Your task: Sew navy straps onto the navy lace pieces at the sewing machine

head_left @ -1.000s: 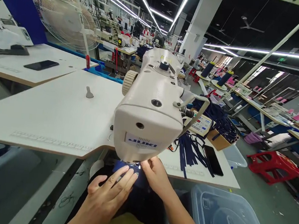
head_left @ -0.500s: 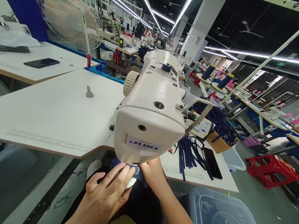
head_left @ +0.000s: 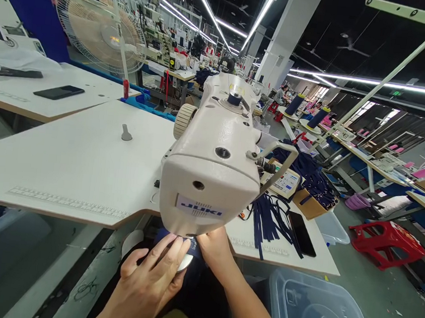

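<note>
A white sewing machine [head_left: 210, 179] marked JUKI points its head end toward me. Just below that head, navy fabric [head_left: 195, 248] passes between my hands. My left hand [head_left: 151, 274] presses its fingertips on the fabric from the left, fingers close together and thumb apart. Beside those fingers shows a rounded white part [head_left: 185, 263], partly covered. From the right, my right hand [head_left: 214, 248] grips the fabric's edge, its fingertips hidden by the machine head. The needle area is out of sight behind the head.
Navy strips [head_left: 267, 220], a black phone [head_left: 302, 234] and a control box [head_left: 282, 180] lie right of the machine. A cardboard box [head_left: 312, 205] stands behind them. A lidded plastic bin [head_left: 321, 312] is at my right. A small grey metal piece [head_left: 126, 134] rests on the left tabletop.
The view has shifted very slightly. Both hands stay at the fabric under the machine head, and the fabric between them lies a little differently.
</note>
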Available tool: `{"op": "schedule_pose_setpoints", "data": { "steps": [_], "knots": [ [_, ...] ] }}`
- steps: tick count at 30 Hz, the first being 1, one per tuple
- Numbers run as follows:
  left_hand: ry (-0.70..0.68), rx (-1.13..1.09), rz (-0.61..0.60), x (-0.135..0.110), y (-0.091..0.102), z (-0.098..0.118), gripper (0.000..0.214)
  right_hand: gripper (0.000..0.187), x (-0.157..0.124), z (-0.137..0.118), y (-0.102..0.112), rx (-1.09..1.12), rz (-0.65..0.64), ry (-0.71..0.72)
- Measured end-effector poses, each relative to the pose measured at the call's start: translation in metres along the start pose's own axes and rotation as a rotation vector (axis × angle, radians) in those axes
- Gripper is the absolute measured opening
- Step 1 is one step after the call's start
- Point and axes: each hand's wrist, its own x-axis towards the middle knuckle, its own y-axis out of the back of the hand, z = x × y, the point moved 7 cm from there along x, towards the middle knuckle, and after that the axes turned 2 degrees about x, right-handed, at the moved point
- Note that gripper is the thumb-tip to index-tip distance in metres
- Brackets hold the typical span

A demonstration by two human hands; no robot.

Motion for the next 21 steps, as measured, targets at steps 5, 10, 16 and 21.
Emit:
{"op": "schedule_pose_setpoints", "data": {
  "steps": [5,10,16,21],
  "knots": [
    [0.004,-0.010,0.040,-0.004,-0.002,0.000,0.029,0.015,0.002,0.002,-0.002,0.027,-0.031,0.015],
    [0.000,0.009,0.127,-0.010,-0.003,-0.005,0.029,0.014,-0.009,0.015,-0.004,0.118,0.055,-0.029],
    [-0.042,0.049,0.119,-0.014,-0.002,-0.008,0.033,0.029,-0.042,0.075,-0.006,0.193,0.357,-0.220],
    [-0.076,0.073,0.151,-0.016,-0.005,-0.007,0.033,0.032,-0.057,0.091,-0.029,0.206,0.273,-0.124]
  ]
}}
